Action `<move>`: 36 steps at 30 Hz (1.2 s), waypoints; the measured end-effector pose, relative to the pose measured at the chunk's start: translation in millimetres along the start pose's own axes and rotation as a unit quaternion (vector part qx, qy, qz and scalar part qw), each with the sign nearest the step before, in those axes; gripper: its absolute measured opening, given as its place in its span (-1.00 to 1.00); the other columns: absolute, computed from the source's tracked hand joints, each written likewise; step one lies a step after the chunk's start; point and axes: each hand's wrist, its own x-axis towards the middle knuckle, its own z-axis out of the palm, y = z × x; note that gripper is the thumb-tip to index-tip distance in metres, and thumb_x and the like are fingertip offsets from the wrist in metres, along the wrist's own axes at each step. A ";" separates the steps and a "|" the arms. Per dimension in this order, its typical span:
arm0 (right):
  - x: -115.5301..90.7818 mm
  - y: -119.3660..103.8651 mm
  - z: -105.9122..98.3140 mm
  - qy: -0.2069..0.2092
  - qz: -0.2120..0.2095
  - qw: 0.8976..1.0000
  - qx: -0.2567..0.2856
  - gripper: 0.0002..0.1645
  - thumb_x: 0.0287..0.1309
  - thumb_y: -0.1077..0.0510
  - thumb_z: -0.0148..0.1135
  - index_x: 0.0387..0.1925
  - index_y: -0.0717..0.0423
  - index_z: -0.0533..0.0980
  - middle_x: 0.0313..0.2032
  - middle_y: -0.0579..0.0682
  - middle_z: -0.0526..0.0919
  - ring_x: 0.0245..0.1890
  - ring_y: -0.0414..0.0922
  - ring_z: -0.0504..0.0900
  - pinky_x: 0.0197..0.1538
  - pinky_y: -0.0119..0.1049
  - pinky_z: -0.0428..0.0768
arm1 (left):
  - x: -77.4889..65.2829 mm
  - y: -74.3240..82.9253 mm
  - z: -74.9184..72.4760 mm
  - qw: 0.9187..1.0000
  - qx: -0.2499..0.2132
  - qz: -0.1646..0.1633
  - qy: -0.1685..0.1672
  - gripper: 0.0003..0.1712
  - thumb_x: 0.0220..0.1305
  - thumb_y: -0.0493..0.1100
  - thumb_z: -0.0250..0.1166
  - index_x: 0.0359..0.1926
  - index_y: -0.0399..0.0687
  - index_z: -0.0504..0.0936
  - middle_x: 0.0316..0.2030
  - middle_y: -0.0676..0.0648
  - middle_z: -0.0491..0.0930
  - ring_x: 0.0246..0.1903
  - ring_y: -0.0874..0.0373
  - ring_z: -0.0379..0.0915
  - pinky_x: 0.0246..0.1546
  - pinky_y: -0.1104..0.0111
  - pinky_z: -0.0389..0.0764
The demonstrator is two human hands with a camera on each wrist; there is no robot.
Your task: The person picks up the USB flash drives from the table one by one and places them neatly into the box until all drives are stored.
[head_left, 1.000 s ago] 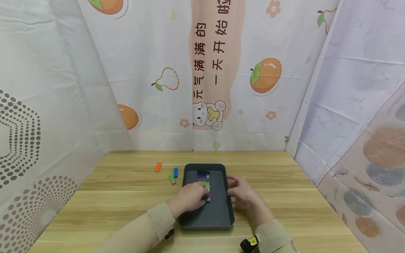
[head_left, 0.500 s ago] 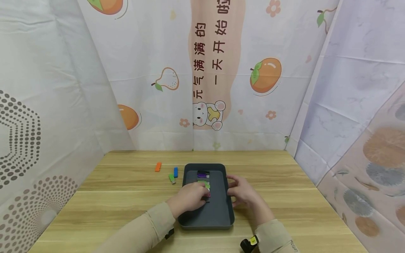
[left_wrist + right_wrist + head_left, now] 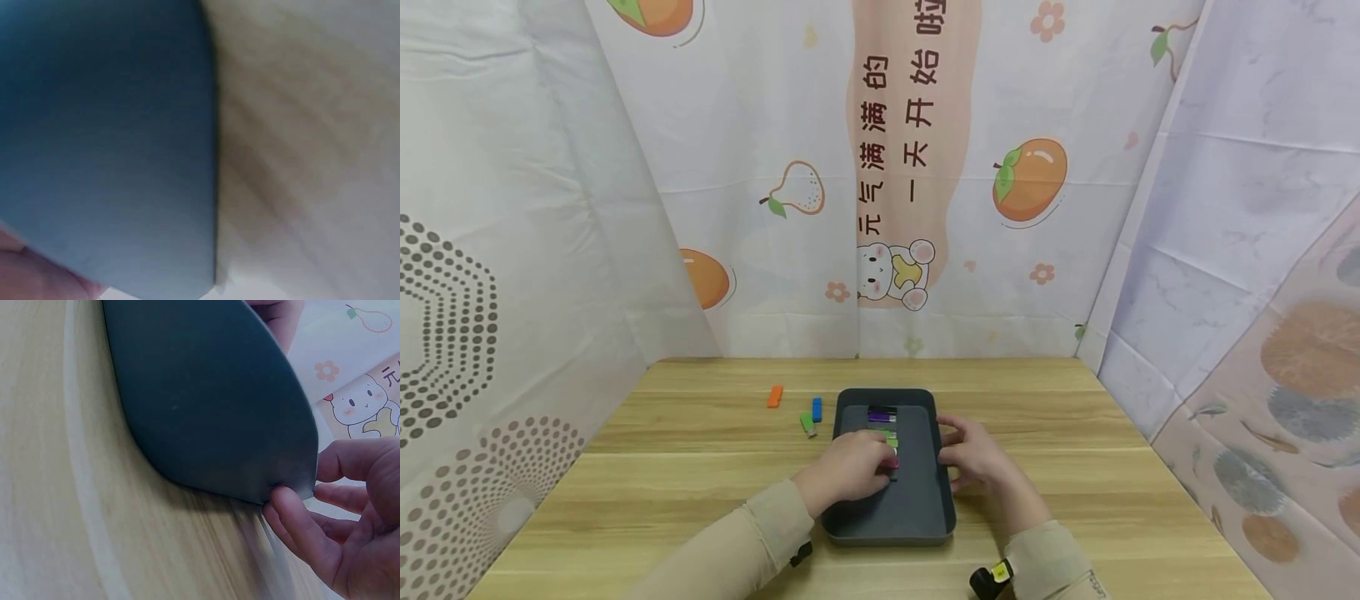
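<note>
A dark grey tray (image 3: 917, 508) lies on the wooden table. Inside it, a column of USB flash drives shows black, purple (image 3: 880, 416), green (image 3: 891, 442) and pink ends. My left hand (image 3: 850, 467) reaches over the tray's left wall, with thumb and fingers pinching a USB flash drive (image 3: 892, 477) at the near end of that column; the hand hides most of it. Outside the right wall, my right hand (image 3: 973, 454) rests its loosely bent fingertips against the tray. In the right wrist view, its thumb (image 3: 290, 503) touches the tray's outer side.
Left of the tray lie an orange USB flash drive (image 3: 775, 396), a blue one (image 3: 817, 409) and a green one (image 3: 807, 423) with its metal plug showing. A printed curtain (image 3: 760, 317) hangs behind the table (image 3: 1037, 400), with more fabric at both sides.
The silvery plug seen beside the left thumb a second ago no longer shows; a thin dark edge shows there now. Both hands and the tray stay almost in place.
</note>
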 end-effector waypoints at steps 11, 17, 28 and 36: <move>0.3 0.4 0.3 0.002 0.003 1.000 0.003 -0.05 0.05 0.48 0.19 0.52 0.23 0.18 0.13 0.41 0.48 -0.16 0.14 0.68 -0.45 0.09 0.70 | -4.7 -6.9 -33.6 0.998 -0.030 -0.015 0.061 -0.70 0.24 0.00 0.47 -0.06 0.01 0.79 -0.16 0.03 0.62 -0.20 0.14 0.54 -0.10 0.23 0.63; 0.0 0.3 0.7 0.001 0.003 1.000 0.004 -0.05 0.05 0.48 0.18 0.52 0.24 0.17 0.13 0.41 0.48 -0.17 0.14 0.68 -0.45 0.08 0.70 | -7.8 -17.4 -47.1 0.991 -0.020 -0.003 0.132 -0.70 0.20 -0.02 0.50 -0.07 0.02 0.77 -0.20 0.07 0.58 -0.24 0.18 0.50 -0.18 0.28 0.61; 0.1 0.7 0.3 0.001 -0.001 1.000 0.000 -0.05 0.06 0.47 0.19 0.52 0.24 0.17 0.13 0.41 0.49 -0.17 0.13 0.69 -0.46 0.07 0.70 | -11.5 -35.4 -69.6 0.981 -0.051 -0.013 0.187 -0.59 0.22 -0.06 0.50 0.07 -0.02 0.69 -0.03 0.00 0.58 -0.07 0.11 0.54 -0.03 0.21 0.61; 0.3 -0.2 0.4 0.001 -0.001 1.000 -0.003 -0.05 0.05 0.47 0.19 0.52 0.24 0.17 0.12 0.40 0.49 -0.18 0.13 0.68 -0.46 0.07 0.70 | -15.9 -46.9 -82.7 0.975 -0.027 -0.015 0.221 -0.49 0.19 -0.08 0.52 0.14 -0.08 0.66 0.05 -0.07 0.56 0.01 0.03 0.53 -0.01 0.16 0.62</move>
